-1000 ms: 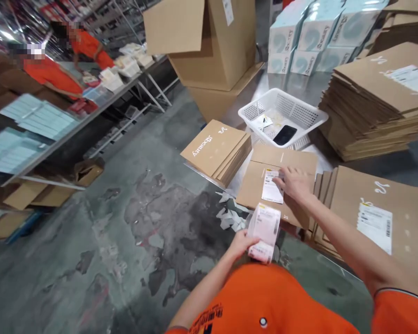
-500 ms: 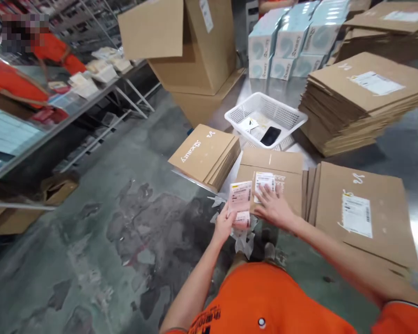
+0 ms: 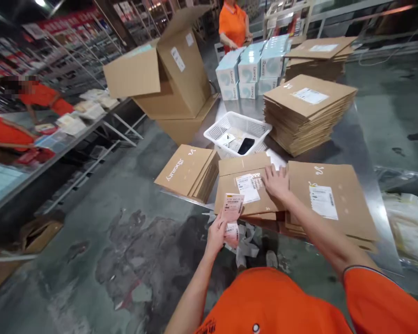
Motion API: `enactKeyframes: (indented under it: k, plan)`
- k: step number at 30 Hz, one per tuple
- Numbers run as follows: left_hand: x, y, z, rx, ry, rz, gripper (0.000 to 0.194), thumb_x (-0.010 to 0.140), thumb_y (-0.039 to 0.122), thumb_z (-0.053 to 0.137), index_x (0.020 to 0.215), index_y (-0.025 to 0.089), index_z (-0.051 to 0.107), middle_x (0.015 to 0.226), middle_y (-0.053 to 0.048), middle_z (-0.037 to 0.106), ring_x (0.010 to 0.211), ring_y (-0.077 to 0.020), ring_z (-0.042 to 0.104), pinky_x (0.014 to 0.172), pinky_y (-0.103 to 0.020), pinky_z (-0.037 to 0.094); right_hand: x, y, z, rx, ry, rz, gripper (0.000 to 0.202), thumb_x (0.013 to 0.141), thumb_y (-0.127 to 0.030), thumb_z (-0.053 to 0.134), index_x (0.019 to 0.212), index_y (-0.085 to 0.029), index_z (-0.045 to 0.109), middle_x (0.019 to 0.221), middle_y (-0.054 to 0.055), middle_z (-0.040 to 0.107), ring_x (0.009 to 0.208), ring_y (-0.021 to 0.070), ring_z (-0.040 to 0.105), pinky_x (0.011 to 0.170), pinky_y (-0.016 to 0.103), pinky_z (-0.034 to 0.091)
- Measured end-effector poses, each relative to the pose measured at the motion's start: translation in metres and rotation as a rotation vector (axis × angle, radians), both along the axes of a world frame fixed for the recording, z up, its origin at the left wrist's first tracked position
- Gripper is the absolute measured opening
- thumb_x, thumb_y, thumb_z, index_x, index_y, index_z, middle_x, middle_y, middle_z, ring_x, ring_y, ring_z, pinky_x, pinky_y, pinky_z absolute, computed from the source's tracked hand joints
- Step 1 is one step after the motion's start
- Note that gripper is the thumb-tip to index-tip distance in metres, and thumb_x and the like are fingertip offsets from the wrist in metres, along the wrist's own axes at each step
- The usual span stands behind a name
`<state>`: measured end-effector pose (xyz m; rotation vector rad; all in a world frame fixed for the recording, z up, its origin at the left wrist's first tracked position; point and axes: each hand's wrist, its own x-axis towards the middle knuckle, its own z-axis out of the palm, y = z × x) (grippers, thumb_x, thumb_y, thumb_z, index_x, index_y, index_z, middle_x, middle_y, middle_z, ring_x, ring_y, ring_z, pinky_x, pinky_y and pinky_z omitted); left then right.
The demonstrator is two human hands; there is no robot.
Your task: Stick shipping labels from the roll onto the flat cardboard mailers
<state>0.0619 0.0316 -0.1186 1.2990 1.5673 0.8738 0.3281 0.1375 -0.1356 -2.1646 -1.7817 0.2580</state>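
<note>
My left hand (image 3: 216, 235) pinches a strip of pinkish labels (image 3: 232, 208) in front of the table's near edge. A white label (image 3: 248, 188) lies on the middle flat carton (image 3: 226, 189). My right hand (image 3: 277, 182) rests on that carton's right side, fingers apart and pointing away from me, with nothing held. Right of it is a stack of flat cartons (image 3: 344, 195) whose top one bears a white label (image 3: 323, 202). Another small stack of flat cartons (image 3: 186, 169) lies to the left.
Behind the cartons sits a white basket (image 3: 264, 127) holding a black phone (image 3: 246, 146). A tall carton stack (image 3: 299, 132) and light blue boxes (image 3: 248, 72) stand farther back. A big open box (image 3: 184, 88) is at the left. People in orange work beyond.
My right hand has moved off the middle carton's label to its right side. The view has shifted, showing more of the background and a person behind the blue boxes. My left hand keeps the labels.
</note>
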Motion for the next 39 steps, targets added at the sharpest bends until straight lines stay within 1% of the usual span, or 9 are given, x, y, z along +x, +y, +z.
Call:
enactKeyframes:
  k: [6,13,16,18,21,26,29,35,39]
  plan:
    - [0.032,-0.024,-0.019,-0.186,-0.284,0.048,0.044,0.066,0.053,0.073,0.081,0.011,0.073,0.078,-0.008,0.074,0.075,-0.0232,0.067,0.073,-0.033,0.051,0.093,-0.073,-0.014,0.025,0.396,-0.182,0.045,0.091,-0.031,0.04,0.127,-0.01,0.057,0.121,0.019,0.063,0.108,0.0284,0.061,0.093,0.041,0.047]
    - [0.089,-0.049,-0.017,-0.408,-0.47,-0.109,0.054,0.056,0.058,0.08,0.082,0.012,0.072,0.079,-0.009,0.074,0.071,-0.0211,0.067,0.07,-0.032,0.052,0.234,-0.186,-0.021,-0.156,0.154,-0.39,0.041,0.087,-0.04,0.047,0.109,-0.01,0.066,0.104,0.026,0.066,0.099,0.0395,0.062,0.081,0.051,0.048]
    - [0.098,-0.053,-0.015,-0.451,-0.435,-0.177,0.054,0.056,0.06,0.079,0.079,0.012,0.072,0.077,-0.008,0.073,0.07,-0.0203,0.066,0.069,-0.031,0.052,0.199,-0.173,0.003,-0.034,0.13,-0.221,0.063,0.079,-0.054,0.058,0.126,-0.013,0.056,0.129,0.026,0.054,0.119,0.0438,0.049,0.092,0.058,0.041]
    - [0.098,-0.054,-0.013,-0.449,-0.407,-0.237,0.053,0.059,0.062,0.076,0.079,0.012,0.072,0.078,-0.007,0.073,0.074,-0.0212,0.066,0.073,-0.031,0.052,0.149,-0.146,0.025,0.055,0.333,0.109,0.073,0.077,-0.057,0.059,0.138,-0.02,0.045,0.137,0.018,0.05,0.12,0.0339,0.049,0.095,0.048,0.043]
    - [0.091,-0.053,-0.004,-0.42,-0.375,-0.321,0.051,0.066,0.06,0.072,0.085,0.013,0.073,0.084,-0.008,0.072,0.085,-0.0243,0.066,0.083,-0.035,0.051,0.075,-0.107,0.049,-0.078,0.673,0.499,0.05,0.079,-0.058,0.057,0.112,-0.021,0.063,0.101,0.008,0.066,0.085,0.0206,0.06,0.073,0.032,0.048]
    - [0.077,-0.038,0.029,-0.148,-0.471,-0.15,0.068,0.061,0.039,0.082,0.122,0.019,0.061,0.123,-0.01,0.062,0.104,-0.0238,0.061,0.091,-0.033,0.047,0.011,-0.095,0.051,-0.201,0.766,0.578,0.05,0.086,-0.06,0.045,0.059,-0.019,0.052,0.053,-0.002,0.046,0.053,0.0113,0.042,0.05,0.024,0.031]
    - [0.076,-0.02,0.036,-0.053,-0.366,0.055,0.035,0.065,0.04,0.077,0.086,0.014,0.067,0.085,-0.004,0.067,0.076,-0.0157,0.06,0.073,-0.026,0.048,-0.007,-0.098,0.045,-0.183,0.747,0.62,0.045,0.088,-0.056,0.046,0.065,-0.019,0.057,0.058,-0.001,0.053,0.057,0.0127,0.047,0.052,0.024,0.033]
    - [0.063,0.006,-0.004,-0.128,-0.284,0.164,0.043,0.066,0.052,0.07,0.052,0.016,0.051,0.049,0.006,0.044,0.05,-0.0083,0.04,0.05,-0.021,0.033,-0.03,-0.047,0.03,-0.104,0.633,0.607,0.033,0.087,-0.047,0.05,0.077,-0.019,0.064,0.075,0.004,0.066,0.071,0.0174,0.058,0.066,0.028,0.042]
    - [0.035,-0.016,-0.043,-0.311,-0.236,0.144,0.035,0.062,0.045,0.075,0.062,0.013,0.062,0.054,0.002,0.056,0.052,-0.0101,0.047,0.05,-0.021,0.035,-0.033,0.017,0.023,0.027,0.336,0.468,0.032,0.089,-0.041,0.049,0.097,-0.016,0.067,0.098,0.012,0.068,0.092,0.025,0.058,0.084,0.037,0.043]
